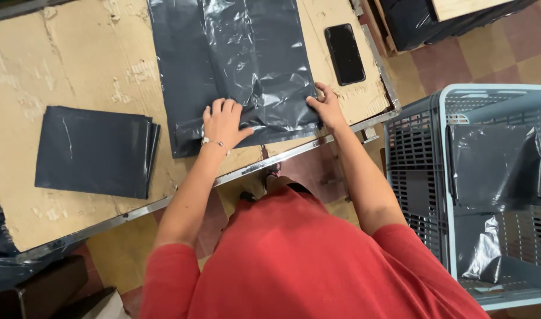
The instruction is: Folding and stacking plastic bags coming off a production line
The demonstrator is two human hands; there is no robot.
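Here, left hand (pixel 223 121) flat, fingers together, and right hand (pixel 326 106), fingers spread, both press the grey plastic bag (pixel 235 65) at frame centre-top; grey crate (pixel 436 177) w/ loose bags (pixel 495 165) at right.

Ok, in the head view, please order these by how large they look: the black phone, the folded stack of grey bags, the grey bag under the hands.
1. Grey bag under the hands, largest, though its top is cut off.
2. Folded stack of grey bags.
3. Black phone, clearly smallest.
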